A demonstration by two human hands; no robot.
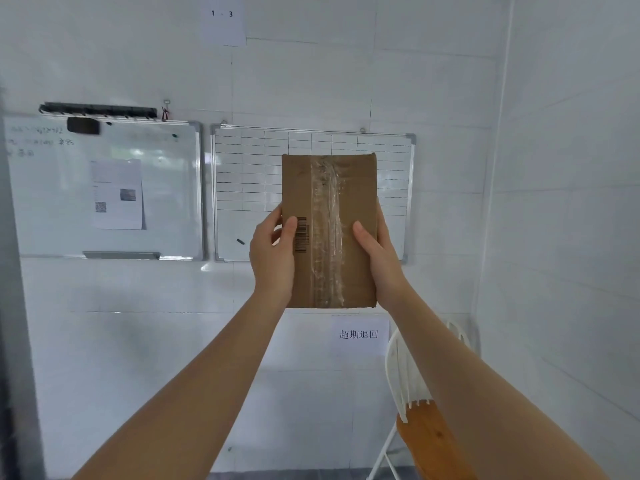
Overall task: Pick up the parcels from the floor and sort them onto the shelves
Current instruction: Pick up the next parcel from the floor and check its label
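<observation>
1. Parcel [329, 230] is up in the air at about chest-to-face height, held out in front of the gridded whiteboard [311, 168] on the wall. No shelf in view, so I can't tell where it's headed.
2. Grip: both hands are on it. Left hand [273, 258] wraps the left edge with the thumb lying over the barcode; right hand [379, 258] clamps the right edge, thumb on the front face. Fingers are behind the box, so hidden.
3. What could go wrong: both hands sit on the lower half, so the top half is unsupported. If one hand lets go, I'd guess it tips forward or swings sideways. The glossy tape down the middle looks slippery too, so a thumb sliding onto it could lose hold.
4. Also, that left thumb covers part of the barcode, which might be a pain if it needs reading.
5. Orientation: long axis runs straight up and down, broad taped face toward the camera, tape strip vertical along it.
</observation>
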